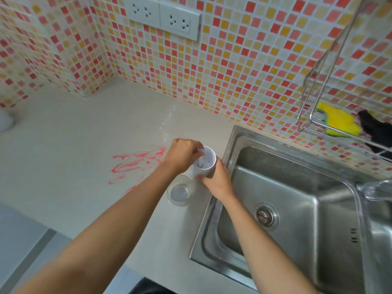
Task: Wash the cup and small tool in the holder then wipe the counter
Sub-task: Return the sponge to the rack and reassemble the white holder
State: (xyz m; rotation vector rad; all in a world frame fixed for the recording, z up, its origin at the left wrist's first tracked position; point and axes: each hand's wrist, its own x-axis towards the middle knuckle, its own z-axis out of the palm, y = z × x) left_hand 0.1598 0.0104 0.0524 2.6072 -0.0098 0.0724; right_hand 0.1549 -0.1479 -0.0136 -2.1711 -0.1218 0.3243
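Observation:
A white cylindrical holder stands on the pale counter beside the sink's left rim. My right hand grips its side from the near right. My left hand pinches the top of a small white tool that reaches down inside the holder. A clear glass cup stands upright on the counter just in front of the holder, under my left wrist. Red smears streak the counter to the left of my hands.
A stainless sink with a drain strainer lies to the right. A wire rack on the tiled wall holds a yellow sponge and a dark cloth. A faucet tip shows at the right edge. Wall sockets sit above.

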